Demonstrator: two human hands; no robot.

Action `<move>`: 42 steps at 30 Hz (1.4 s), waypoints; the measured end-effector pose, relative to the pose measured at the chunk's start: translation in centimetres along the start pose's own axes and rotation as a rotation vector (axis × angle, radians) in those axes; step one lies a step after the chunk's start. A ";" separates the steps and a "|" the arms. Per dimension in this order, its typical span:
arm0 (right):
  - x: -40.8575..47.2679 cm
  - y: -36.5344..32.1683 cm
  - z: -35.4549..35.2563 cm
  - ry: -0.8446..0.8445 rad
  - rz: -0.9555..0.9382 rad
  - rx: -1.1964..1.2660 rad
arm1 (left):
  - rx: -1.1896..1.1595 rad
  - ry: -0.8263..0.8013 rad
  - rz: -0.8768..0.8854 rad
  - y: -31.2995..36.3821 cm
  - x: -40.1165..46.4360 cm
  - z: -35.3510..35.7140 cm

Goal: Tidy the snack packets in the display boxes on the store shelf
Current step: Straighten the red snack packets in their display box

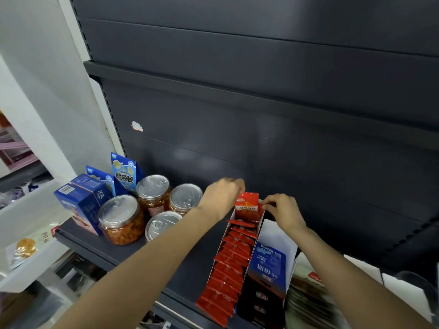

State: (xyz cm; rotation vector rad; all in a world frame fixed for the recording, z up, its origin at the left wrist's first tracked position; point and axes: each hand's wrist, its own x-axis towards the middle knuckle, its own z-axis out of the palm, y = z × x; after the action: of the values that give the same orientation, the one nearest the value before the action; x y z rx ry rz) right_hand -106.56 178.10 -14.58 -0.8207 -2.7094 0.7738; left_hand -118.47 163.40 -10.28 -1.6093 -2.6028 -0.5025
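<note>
Left hand: your left hand (222,195) sits at the far left corner of the long white cardboard display box (260,218), fingers curled down over the box's back edge, touching the upright packet's left side; whether it pinches the packet, you cannot tell.
Right hand: your right hand (283,210) pinches the right edge of the upright red foil snack packet (247,205) between thumb and fingertips.
Upright packet: it stands at the far end of the box, face toward you.
Packet row: the remaining red foil packets (228,269) lie overlapped, leaning toward you, from the far end to the front edge of the box.
Neighbouring box: a blue-and-black display box (268,276) stands touching the right side.
Shelf: the dark grey metal shelf (123,252) carries both boxes.
Left of shelf: four clear plastic jars with silver pull-tab lids (118,217) and blue cartons (83,200) stand well apart from your boxes.
</note>
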 end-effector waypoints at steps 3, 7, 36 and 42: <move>0.1 -0.1 -0.1 -0.016 0.001 -0.033 | -0.073 0.138 -0.032 -0.7 -0.7 -1.4; -0.1 -0.7 -0.3 -0.034 0.044 -0.049 | -0.187 0.235 -0.061 -1.5 -1.2 -2.6; -9.2 -10.9 -4.9 -0.062 0.417 1.355 | -1.044 0.477 -0.190 -5.5 -10.9 -8.4; -10.9 -10.9 -5.2 0.140 0.329 1.128 | -1.264 0.193 -0.201 -5.3 -12.0 -9.2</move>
State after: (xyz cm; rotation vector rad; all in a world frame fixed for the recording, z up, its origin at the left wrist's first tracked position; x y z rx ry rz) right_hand -100.77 166.46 -4.80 -0.9123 -1.5561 1.9122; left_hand -118.78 148.14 -5.30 -1.2313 -2.2990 -2.4875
